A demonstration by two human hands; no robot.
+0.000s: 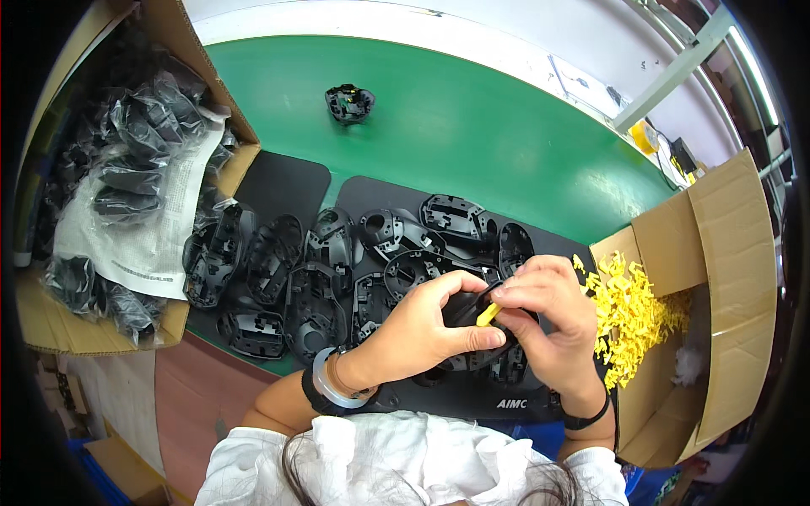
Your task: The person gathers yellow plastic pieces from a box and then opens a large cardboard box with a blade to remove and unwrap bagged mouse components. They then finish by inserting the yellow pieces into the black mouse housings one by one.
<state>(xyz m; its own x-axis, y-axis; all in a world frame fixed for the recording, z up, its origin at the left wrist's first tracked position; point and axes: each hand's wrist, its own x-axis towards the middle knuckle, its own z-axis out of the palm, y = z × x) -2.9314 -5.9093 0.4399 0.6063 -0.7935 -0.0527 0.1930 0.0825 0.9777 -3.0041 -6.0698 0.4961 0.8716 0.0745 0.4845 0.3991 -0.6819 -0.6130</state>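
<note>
My left hand is wrapped round a black plastic housing, thumb and forefinger along its sides. A small yellow plastic piece sits against the housing, between my left thumb and my right fingertips. From the right side, my right hand pinches at this yellow piece, its fingers partly covering the housing. Under and beyond my hands lie several open black plastic housings, rounded, with their hollow insides showing. How the yellow piece fits into the housing is hidden by my fingers.
A carton of plastic-bagged black parts stands at the left. At the right, another carton holds a heap of yellow pieces. One black part lies far back on the green table. Black mats lie beneath the housings.
</note>
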